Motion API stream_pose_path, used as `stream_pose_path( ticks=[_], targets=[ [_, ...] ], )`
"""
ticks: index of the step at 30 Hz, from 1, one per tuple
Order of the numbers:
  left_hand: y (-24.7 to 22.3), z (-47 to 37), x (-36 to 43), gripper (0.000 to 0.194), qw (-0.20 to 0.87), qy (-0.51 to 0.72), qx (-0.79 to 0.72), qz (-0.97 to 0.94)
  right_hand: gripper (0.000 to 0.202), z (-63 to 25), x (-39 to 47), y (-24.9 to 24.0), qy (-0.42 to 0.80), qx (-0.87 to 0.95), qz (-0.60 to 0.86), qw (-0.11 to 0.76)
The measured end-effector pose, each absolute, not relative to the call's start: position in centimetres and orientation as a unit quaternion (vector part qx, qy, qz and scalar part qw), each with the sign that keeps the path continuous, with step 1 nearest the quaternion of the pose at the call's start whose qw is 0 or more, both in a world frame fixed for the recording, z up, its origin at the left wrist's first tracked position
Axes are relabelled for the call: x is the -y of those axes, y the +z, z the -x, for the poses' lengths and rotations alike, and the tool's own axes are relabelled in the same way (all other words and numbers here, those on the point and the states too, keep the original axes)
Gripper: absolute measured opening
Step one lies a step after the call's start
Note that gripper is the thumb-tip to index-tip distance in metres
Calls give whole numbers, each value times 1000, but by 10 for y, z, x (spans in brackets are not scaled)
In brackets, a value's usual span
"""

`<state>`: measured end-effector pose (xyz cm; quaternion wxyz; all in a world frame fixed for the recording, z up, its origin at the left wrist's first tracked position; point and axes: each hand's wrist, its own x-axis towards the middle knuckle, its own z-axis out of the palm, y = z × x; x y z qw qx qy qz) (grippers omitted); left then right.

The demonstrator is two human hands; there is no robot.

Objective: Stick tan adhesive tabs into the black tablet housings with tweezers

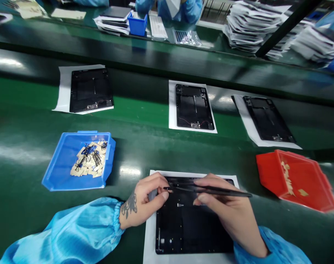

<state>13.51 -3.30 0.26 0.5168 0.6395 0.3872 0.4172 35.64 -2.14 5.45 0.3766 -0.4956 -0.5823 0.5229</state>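
A black device panel (pixel 194 227) lies on a white sheet (pixel 149 234) near the front of the green bench. Over its upper right part, my right hand (pixel 224 201) grips black tweezers (pixel 224 191), their tips pointing left. My left hand (pixel 147 200) is at the panel's upper left edge, thumb and index finger pinched close to the tweezer tips. Whatever sits between those fingers is too small to make out.
A blue bin (pixel 57 165) with pale and black pieces stands at left, a red bin (pixel 268 170) at right. Three similar panels (pixel 91 90), (pixel 194 106), (pixel 268 119) lie on sheets behind. People in blue sleeves and paper stacks (pixel 249 25) are across the bench.
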Motion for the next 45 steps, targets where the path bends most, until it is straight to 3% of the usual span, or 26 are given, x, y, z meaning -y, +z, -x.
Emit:
stream_pose_path(
  ticks=[5,26,37,41,43,45],
  targets=[
    [3,-136,31,13,507,411,-382,-654,17,-348,21,57,466,664,457,366],
    [4,-136,32,11,515,419,-373,-648,10,-345,22,45,494,614,515,337],
    [4,-136,32,13,529,413,-372,-641,15,-342,22,44,433,664,481,375],
    [3,-133,35,24,615,412,-331,-585,22,-346,47,56,345,768,387,377],
    [0,-132,36,37,668,434,-324,-511,15,-349,58,64,338,792,345,372],
    [-2,-130,36,41,656,459,-366,-474,7,-350,58,69,348,754,393,395]
  ],
)
